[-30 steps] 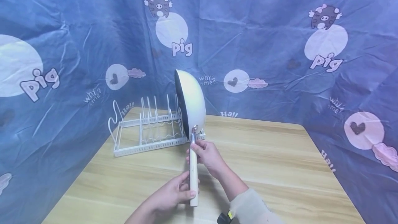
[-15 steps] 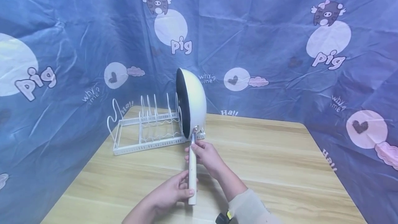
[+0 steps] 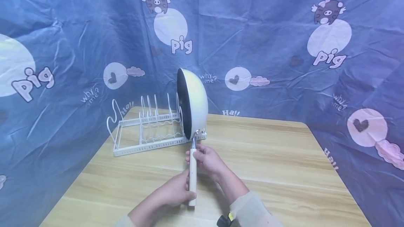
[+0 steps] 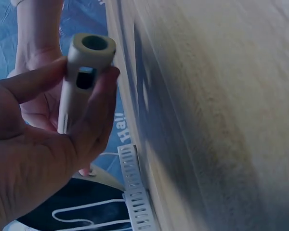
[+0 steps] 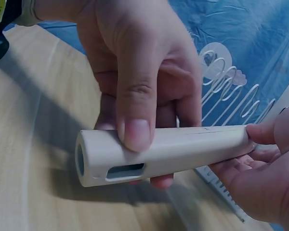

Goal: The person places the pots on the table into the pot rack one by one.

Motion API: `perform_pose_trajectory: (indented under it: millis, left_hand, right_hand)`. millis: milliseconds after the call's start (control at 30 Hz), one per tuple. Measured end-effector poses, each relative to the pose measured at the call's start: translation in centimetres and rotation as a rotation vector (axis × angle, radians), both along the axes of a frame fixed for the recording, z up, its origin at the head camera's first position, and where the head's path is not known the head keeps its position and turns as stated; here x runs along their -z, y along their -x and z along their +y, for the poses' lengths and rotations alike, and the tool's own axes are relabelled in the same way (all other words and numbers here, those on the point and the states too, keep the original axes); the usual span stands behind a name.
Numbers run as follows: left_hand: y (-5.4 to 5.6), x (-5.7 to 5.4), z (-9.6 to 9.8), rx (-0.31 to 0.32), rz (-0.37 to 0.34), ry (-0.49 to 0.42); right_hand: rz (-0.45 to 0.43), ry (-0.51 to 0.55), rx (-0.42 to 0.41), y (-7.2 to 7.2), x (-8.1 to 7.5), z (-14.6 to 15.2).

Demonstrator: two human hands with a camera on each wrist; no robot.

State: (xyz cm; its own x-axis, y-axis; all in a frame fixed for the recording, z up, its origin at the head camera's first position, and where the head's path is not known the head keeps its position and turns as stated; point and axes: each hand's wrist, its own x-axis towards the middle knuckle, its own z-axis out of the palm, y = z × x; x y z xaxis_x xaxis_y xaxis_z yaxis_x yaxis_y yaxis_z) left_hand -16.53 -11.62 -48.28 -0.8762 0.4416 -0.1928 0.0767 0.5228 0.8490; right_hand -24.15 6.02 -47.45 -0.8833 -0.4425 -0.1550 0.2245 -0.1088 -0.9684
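Note:
A white pan with a dark inside stands on its edge at the right end of a white wire rack, its handle pointing toward me. Whether the rack bears its weight I cannot tell. My left hand grips the handle near its free end. Closer to the pan, my right hand holds the same handle, thumb on top, just behind the metal neck. In the left wrist view, the handle's hollow end and a side slot show between thumb and fingers.
The rack's several upright wire loops stand left of the pan. A wood-grain table lies beneath everything. Blue printed cloth hangs behind and at both sides. A black and yellow device sits by the right sleeve.
The handle's free end has swung slightly left. My right hand has slid a little back along it, showing more metal neck. The pan stays beside the rack; the head view has shifted slightly.

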Motion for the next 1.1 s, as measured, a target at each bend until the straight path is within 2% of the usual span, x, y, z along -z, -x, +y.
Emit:
perform_pose_trajectory:
  millis: [233, 400, 533, 633, 733, 800, 900, 1100]
  left_hand:
    - [-0.1, -0.2, 0.7, -0.007, 0.164, 0.185]
    - [-0.1, -0.5, 1.0, -0.006, 0.206, 0.258]
    - [-0.5, -0.6, 1.4, -0.005, 0.309, 0.398]
    - [-1.1, -0.6, 1.7, -0.012, 0.405, 0.507]
    - [-1.8, -0.8, 1.9, -0.011, 0.467, 0.58]
    - [-2.3, -1.1, 1.9, -0.005, 0.482, 0.615]
    - [-2.9, -1.6, 1.9, 0.008, 0.473, 0.665]
    - [-3.3, -3.1, 1.6, 0.031, 0.454, 0.721]
  right_hand:
    - [0.002, 0.007, 0.04, 0.5, 1.1, -0.4]
    - [0.06, -0.065, 0.077, 0.6, 1.6, -0.4]
    - [0.183, -0.275, 0.14, 0.4, 1.5, -0.2]
    - [0.328, -0.487, 0.154, -0.2, 0.8, 0.0]
    - [0.505, -0.702, 0.122, -1.2, 0.0, 0.2]
    - [0.614, -0.839, 0.094, -1.9, -0.5, 0.3]
    - [0.75, -0.988, 0.06, -2.8, -1.3, 0.7]
    - [0.847, -1.142, 0.076, -4.0, -3.2, 2.8]
